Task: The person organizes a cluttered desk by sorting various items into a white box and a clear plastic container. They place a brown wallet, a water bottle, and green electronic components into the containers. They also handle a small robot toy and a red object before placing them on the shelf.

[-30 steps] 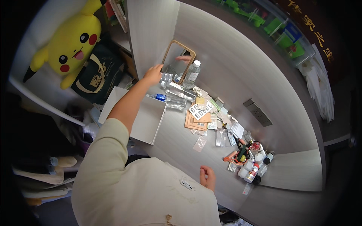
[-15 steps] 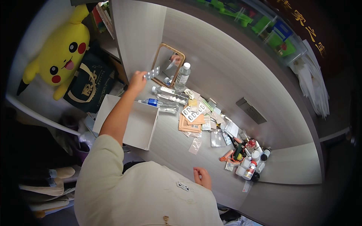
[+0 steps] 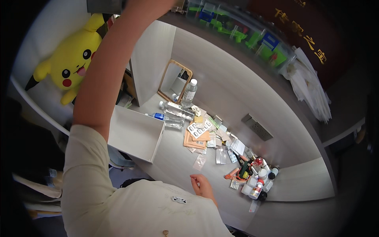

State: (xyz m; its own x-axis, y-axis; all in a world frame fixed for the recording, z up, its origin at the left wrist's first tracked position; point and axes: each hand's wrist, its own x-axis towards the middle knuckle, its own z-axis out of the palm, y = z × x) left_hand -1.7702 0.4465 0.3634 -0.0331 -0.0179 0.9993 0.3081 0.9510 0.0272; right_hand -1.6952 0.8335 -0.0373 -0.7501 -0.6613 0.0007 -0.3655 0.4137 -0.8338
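My left arm reaches up across the upper left. Only the wrist end of my left hand (image 3: 154, 7) shows at the top edge, so its fingers and anything in them are out of sight. Low over the desk (image 3: 173, 152), close to my shirt, my right hand (image 3: 203, 185) has its fingers curled together, with nothing visible in them. Beyond it lie a small clear packet (image 3: 199, 162) and a pile of orange-brown envelopes (image 3: 192, 143), with a white card (image 3: 198, 129) printed with dark ovals on top. An open white box (image 3: 136, 136) stands under my left arm.
Plastic bottles (image 3: 175, 110) and a wood-framed mirror (image 3: 175, 81) stand or lie at the back. Small jars and tubes (image 3: 258, 177) crowd the right side. Overhead, a shelf holds a clear bin (image 3: 241, 33) of green pieces and white bags (image 3: 308, 87). A yellow plush toy (image 3: 71, 59) sits left.
My left hand has risen from in front of the mirror to the top edge; the silver blister pack it held is no longer visible. My right hand stays curled in much the same place.
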